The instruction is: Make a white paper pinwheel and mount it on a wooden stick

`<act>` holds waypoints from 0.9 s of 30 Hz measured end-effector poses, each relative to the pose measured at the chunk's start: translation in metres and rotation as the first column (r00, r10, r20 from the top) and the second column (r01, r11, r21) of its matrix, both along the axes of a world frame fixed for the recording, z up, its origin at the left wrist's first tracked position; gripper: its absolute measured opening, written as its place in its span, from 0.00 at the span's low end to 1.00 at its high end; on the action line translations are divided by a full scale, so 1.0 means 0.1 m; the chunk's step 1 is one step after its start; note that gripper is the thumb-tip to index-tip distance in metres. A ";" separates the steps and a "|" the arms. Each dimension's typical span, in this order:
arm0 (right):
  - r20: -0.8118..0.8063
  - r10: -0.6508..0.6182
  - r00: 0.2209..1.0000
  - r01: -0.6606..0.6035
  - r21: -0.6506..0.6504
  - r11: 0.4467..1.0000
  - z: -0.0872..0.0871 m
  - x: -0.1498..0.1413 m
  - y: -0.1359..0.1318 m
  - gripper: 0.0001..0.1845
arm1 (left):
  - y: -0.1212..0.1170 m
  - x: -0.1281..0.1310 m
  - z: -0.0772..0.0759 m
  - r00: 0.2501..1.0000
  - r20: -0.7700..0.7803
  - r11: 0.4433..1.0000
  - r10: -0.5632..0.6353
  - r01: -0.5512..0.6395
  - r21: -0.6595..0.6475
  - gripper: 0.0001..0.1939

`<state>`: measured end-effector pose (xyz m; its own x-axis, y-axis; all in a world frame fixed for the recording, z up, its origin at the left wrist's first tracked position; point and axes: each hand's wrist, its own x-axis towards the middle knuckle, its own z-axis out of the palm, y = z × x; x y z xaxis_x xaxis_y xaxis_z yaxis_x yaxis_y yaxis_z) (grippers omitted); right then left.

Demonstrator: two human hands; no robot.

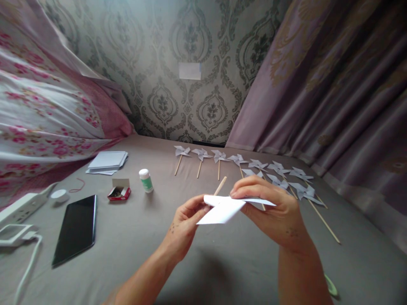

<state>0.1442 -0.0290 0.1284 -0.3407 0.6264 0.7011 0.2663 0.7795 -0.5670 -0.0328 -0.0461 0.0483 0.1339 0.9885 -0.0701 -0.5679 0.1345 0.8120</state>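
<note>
Pinwheel (pixel 221 210) pinched by your left fingers (pixel 192 204) and right fingers (pixel 256 185), both nearly closed, apparently to steady it from either side

Surface finish, matt to glossy.
White folded-paper pinwheel (pixel 222 211): smooth, matt. Pale slim wooden stick (pixel 221 185): matt. Flat black rectangular tablet (pixel 76 228): glossy.

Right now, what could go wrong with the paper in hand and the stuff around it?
1. The left hand and right hand pinch the folded paper; too firm a grip might crease it.
2. The right hand overlaps some pinwheels in view; a sweep could disturb them, though depth is hard to judge.
3. The red box stands open; a bump might spill its contents.
</note>
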 end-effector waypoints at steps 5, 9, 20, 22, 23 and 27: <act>0.017 0.001 1.000 -0.003 0.072 0.997 -0.01 0.00 -0.02 0.10 | -0.01 -0.01 0.03 0.999 -0.044 0.999 0.024 -0.023 0.033 0.15; 0.035 0.004 0.999 -0.007 0.084 0.996 0.00 0.00 -0.03 0.12 | 0.01 -0.01 0.02 0.999 -0.044 0.999 0.019 -0.017 0.042 0.12; 0.020 -0.036 0.999 0.033 0.122 0.992 -0.02 -0.03 -0.02 0.15 | -0.02 -0.04 0.00 1.000 -0.022 0.996 -0.004 0.006 0.088 0.09; 0.011 -0.032 0.999 0.031 0.118 0.993 -0.03 -0.04 -0.03 0.15 | -0.02 -0.05 -0.01 1.000 -0.017 0.996 -0.013 0.015 0.087 0.09; 0.008 -0.033 0.999 0.032 0.119 0.992 -0.02 -0.04 -0.03 0.15 | -0.02 -0.05 -0.01 1.000 -0.013 0.996 -0.018 0.019 0.086 0.09; -0.001 -0.040 0.999 0.039 0.150 0.988 -0.01 -0.05 -0.06 0.16 | -0.01 -0.05 -0.02 0.999 0.014 0.998 -0.031 0.031 0.058 0.09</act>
<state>0.1388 -0.0348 0.1269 -0.3193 0.5276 0.7872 0.2995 0.8443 -0.4444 -0.0377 -0.0476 0.0462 0.1652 0.9862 -0.0103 -0.5766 0.1051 0.8103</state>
